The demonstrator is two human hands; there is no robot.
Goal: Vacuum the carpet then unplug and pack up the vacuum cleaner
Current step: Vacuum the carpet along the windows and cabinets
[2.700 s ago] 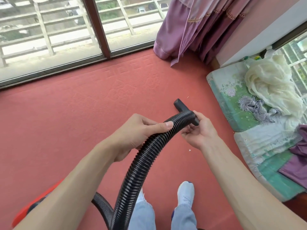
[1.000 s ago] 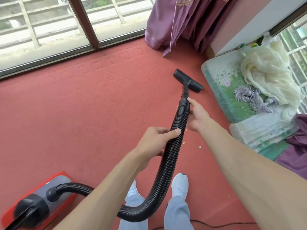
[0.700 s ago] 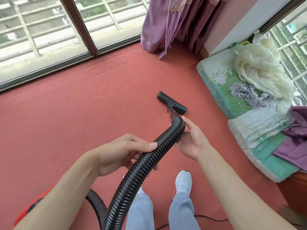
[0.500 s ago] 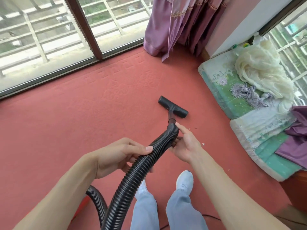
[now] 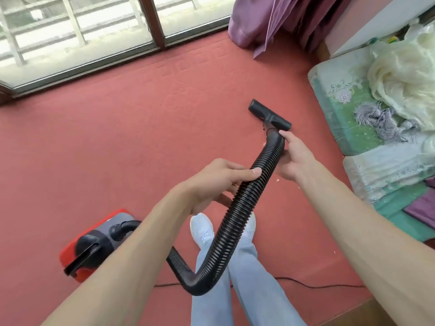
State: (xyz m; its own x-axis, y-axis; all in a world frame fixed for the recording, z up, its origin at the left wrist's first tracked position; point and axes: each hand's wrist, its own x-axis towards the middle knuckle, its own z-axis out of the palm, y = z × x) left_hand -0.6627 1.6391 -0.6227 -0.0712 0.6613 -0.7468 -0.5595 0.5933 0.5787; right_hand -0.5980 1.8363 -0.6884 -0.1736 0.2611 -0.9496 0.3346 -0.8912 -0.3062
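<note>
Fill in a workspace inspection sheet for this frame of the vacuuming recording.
Surface: red carpet, embossed pattern.
Job's things: black nozzle down at the carpet; ribbed hose leads to the red vacuum cleaner at lower left.
Clutter: small white scraps near the hose; cream fabric and grey tassels on green cushions at right.
Grips: left hand curled round the hose midway; right hand holds it just behind the nozzle.
Cables: thin black cord lies on the carpet near the legs.
Surroundings: window, purple curtain.
</note>
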